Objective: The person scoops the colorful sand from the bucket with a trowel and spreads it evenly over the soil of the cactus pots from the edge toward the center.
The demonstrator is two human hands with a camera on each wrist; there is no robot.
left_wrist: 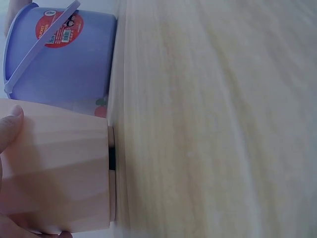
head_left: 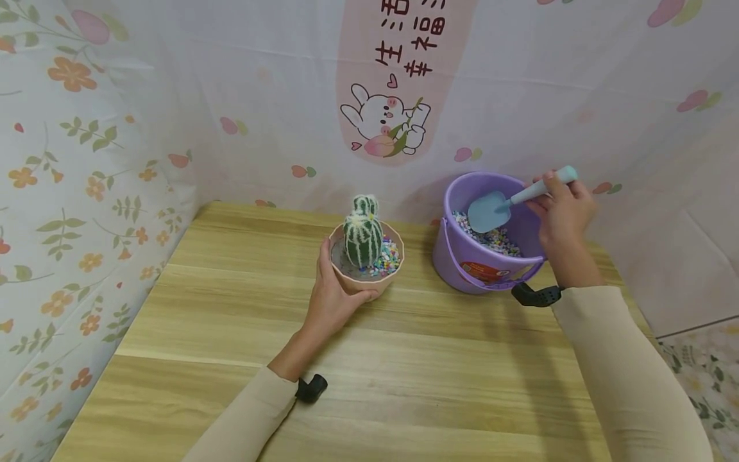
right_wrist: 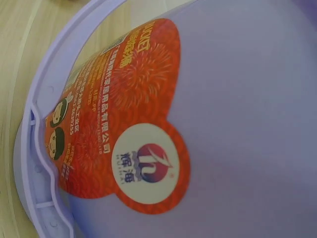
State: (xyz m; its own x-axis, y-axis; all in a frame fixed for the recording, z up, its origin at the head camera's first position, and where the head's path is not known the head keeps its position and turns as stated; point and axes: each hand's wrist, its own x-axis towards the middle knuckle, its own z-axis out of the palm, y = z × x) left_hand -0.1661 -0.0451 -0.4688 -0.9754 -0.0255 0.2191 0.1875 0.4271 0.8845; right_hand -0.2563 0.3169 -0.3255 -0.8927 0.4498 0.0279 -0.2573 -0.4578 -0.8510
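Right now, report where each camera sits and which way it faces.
Head: worn on the head, facing forward and down at the purple plastic bucket and round pink pot; left hand and right hand show.
Left wrist: worn there, facing the pot's side and wooden tabletop; left hand partly shows.
Right wrist: worn there, facing the bucket's red label; no hand clearly shows.
Head and left wrist share pot and bucket.

Site reads as a domestic-type rm.; exact rm. cannot be told. Evid.: wood-grain tabletop [head_left: 404, 385] against a wrinkled white hanging [head_left: 260, 77] w/ fruit prints, cartoon rabbit [head_left: 381, 115] & Chinese lettering [head_left: 424, 43] (decorative, not industrial); floral covering [head_left: 72, 74] at L; labelled plastic bucket [head_left: 453, 269] & potted cactus [head_left: 362, 247] on top.
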